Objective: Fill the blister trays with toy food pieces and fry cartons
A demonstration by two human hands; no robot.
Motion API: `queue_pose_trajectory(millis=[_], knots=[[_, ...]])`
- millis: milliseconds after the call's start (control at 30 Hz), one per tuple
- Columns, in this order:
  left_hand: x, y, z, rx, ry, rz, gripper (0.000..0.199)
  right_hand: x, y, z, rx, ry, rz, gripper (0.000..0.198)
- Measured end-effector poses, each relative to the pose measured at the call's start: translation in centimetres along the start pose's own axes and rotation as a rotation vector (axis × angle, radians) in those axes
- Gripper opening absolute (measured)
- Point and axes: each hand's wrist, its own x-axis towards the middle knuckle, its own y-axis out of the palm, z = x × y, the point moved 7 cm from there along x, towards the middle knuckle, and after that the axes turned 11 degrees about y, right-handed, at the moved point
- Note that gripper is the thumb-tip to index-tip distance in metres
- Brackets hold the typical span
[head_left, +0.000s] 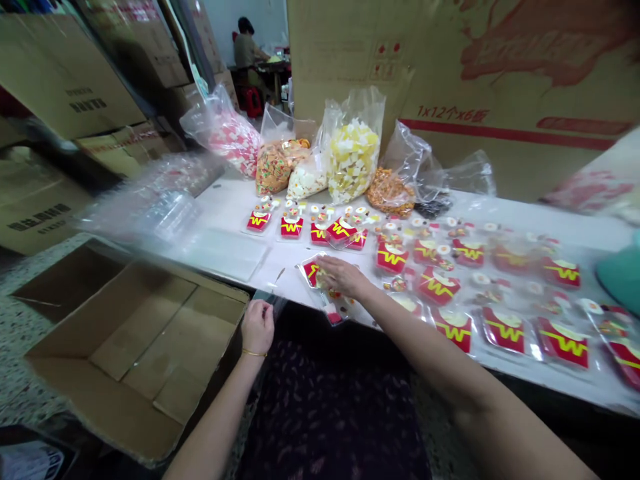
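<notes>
My right hand [344,275] is over the near edge of the table, its fingers closed on a clear plastic packet [311,272]. A red piece with a yellow zigzag shows in the packet, with small coloured pieces below. My left hand [258,327], a thin bracelet at its wrist, is closed beside the table edge. A bit of clear film is near its fingertips, but what it grips I cannot make out. Similar red-and-yellow packets [505,330] lie in rows to the right. Flat clear plastic sleeves [230,252] lie on the table to the left.
An open cardboard box [65,370] stands at my left below the table [285,257]. Along the back are clear bags of small pieces: pink [235,143], yellow-white [353,157] and orange [390,190]. A large carton [465,87] rises behind. Far off, a person [245,50] sits.
</notes>
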Motion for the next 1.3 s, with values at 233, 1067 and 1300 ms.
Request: queue_pose_trajectory(millis=[233,1067,1300], knots=[[4.3,-5.9,-2.6,0.103,0.196,-0.097,0.009,-4.6,2.2,0.3,-0.062,0.592,0.102,0.099],[9.4,2.1,0.4,-0.236,0.216,0.064,0.010,-6.4,0.5,-1.8,-0.151,0.382,0.065,0.091],[7.8,3.3,-1.1,-0.212,0.341,0.215,0.012,-6.5,1.1,-1.0,-0.121,0.322,0.098,0.092]])
